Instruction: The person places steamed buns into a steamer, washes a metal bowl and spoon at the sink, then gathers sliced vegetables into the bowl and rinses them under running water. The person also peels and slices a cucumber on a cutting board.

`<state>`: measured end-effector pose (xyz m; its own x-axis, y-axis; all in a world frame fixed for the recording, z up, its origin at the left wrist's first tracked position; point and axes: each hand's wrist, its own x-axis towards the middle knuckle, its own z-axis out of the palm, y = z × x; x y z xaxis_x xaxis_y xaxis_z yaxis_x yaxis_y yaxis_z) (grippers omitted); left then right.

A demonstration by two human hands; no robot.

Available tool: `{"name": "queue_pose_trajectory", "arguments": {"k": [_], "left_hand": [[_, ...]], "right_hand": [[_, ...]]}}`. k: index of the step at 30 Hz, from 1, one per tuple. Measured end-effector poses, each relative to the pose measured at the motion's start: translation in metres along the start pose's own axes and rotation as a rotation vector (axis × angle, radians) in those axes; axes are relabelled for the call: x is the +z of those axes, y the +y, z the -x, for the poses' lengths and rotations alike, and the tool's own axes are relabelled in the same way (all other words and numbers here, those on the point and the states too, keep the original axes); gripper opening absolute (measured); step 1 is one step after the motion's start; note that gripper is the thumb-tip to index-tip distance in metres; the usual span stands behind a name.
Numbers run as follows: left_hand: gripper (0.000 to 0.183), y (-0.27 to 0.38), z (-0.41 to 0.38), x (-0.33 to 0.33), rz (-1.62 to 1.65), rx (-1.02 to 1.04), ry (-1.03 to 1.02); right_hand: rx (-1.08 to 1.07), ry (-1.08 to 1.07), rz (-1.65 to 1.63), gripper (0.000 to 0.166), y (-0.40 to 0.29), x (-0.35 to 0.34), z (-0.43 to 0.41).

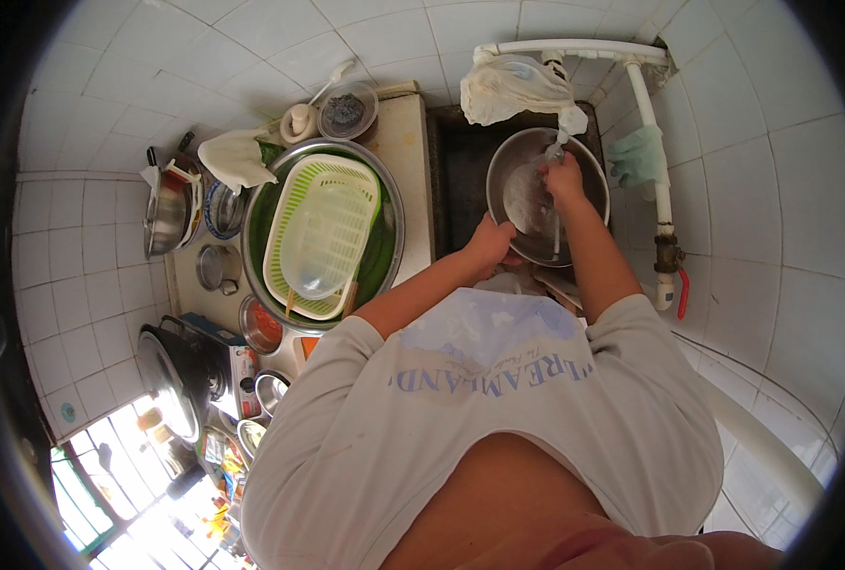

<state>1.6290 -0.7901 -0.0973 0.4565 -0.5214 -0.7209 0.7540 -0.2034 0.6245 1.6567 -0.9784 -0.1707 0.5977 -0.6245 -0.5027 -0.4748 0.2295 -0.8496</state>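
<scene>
A round stainless steel basin [497, 189] sits tilted in the dark sink [458, 185], with whitish, cloudy or foamy water [526, 199] inside. My left hand [492, 246] grips its near-left rim. Inside the basin, my right hand [564, 178] is beside the tap outlet [555, 151], fingers curled; whether it holds anything is hidden. A thin pale streak or stick [556, 239] shows below that hand, too unclear to name. White cloth or plastic [511, 85] wraps the tap above the basin.
Left of the sink, a large metal basin [396, 235] holds a green-and-white drain basket [273, 263]. A bowl with a steel scourer [344, 109], a metal mug [216, 267] and a wok [169, 381] stand around it. White pipes with a red-handled valve [683, 292] and a hanging glove [636, 157] are at right.
</scene>
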Motion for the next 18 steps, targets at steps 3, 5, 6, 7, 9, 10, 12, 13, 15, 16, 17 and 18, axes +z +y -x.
{"name": "queue_pose_trajectory", "arguments": {"k": [3, 5, 6, 7, 9, 10, 12, 13, 15, 16, 17, 18], "left_hand": [[0.040, -0.010, -0.008, -0.002, 0.022, -0.008, -0.015], [0.040, -0.018, -0.010, -0.002, 0.039, 0.016, -0.010], [0.039, -0.018, -0.009, -0.001, 0.045, 0.019, -0.022], [0.039, -0.017, -0.008, -0.001, 0.050, 0.023, -0.034], [0.038, -0.018, -0.006, 0.000, 0.057, 0.019, -0.037], [0.038, -0.019, -0.006, 0.000, 0.058, 0.013, -0.027], [0.037, -0.021, -0.007, 0.001, 0.062, 0.008, -0.026], [0.037, -0.023, -0.008, 0.000, 0.064, 0.010, -0.035], [0.037, -0.024, -0.008, 0.001, 0.068, 0.017, -0.041], [0.037, -0.023, -0.006, 0.001, 0.069, 0.021, -0.039], [0.037, -0.023, -0.005, 0.002, 0.071, 0.026, -0.037], [0.037, -0.024, -0.005, 0.002, 0.080, 0.025, -0.026]], "right_hand": [[-0.078, -0.026, 0.143, 0.018, 0.019, -0.005, -0.023], [-0.065, -0.036, 0.126, 0.021, 0.030, -0.004, -0.029], [-0.057, -0.042, 0.118, 0.023, 0.029, -0.003, -0.026], [-0.051, -0.035, 0.122, 0.023, 0.027, -0.004, -0.024], [-0.039, -0.021, 0.131, 0.025, 0.023, -0.005, -0.017], [-0.018, -0.036, 0.164, 0.027, 0.021, -0.007, -0.017], [0.024, -0.066, 0.231, 0.033, 0.020, -0.010, -0.017], [0.007, -0.057, 0.172, 0.029, 0.022, -0.011, -0.017], [-0.027, -0.042, 0.055, 0.021, 0.025, -0.010, -0.015], [-0.009, -0.083, 0.044, 0.021, 0.025, -0.012, -0.014], [0.009, -0.123, 0.032, 0.022, 0.024, -0.014, -0.013], [0.027, -0.165, 0.021, 0.022, 0.022, -0.016, -0.011]]}}
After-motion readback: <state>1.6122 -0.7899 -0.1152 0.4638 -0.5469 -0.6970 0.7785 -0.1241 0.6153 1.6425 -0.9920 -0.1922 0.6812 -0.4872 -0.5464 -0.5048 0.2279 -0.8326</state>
